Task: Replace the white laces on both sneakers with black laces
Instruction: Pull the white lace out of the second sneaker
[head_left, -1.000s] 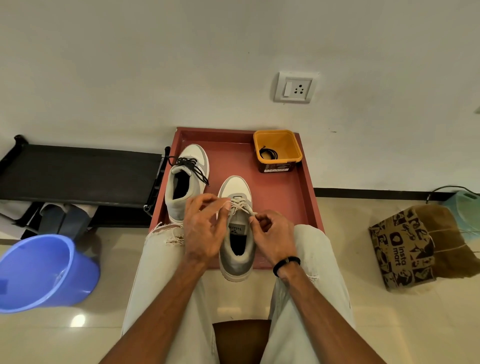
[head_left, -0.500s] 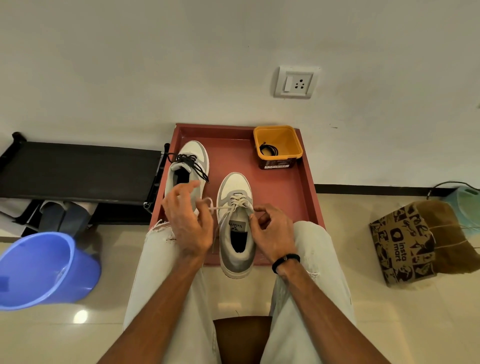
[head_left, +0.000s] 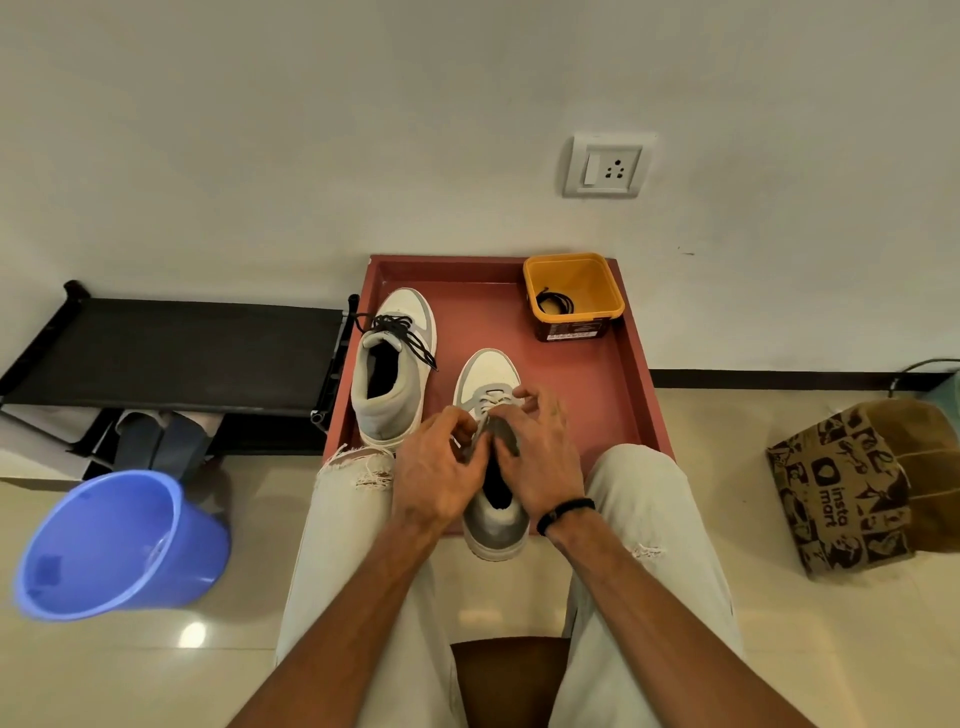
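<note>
Both hands sat over the near sneaker (head_left: 493, 519) at the red tray's (head_left: 631, 395) front edge. The left hand (head_left: 434, 478) had fingers curled, pinching the white lace (head_left: 491, 401) by the tongue; the right hand (head_left: 540, 462) pinched it too. The other sneaker (head_left: 389, 384) already wore black laces (head_left: 402, 335). A spare black lace (head_left: 555, 301) lay in the yellow tub (head_left: 574, 283).

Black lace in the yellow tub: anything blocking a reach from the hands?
Nothing visible. The yellow tub is open-topped, black lace exposed; bare tray lies between it and the right hand.
</note>
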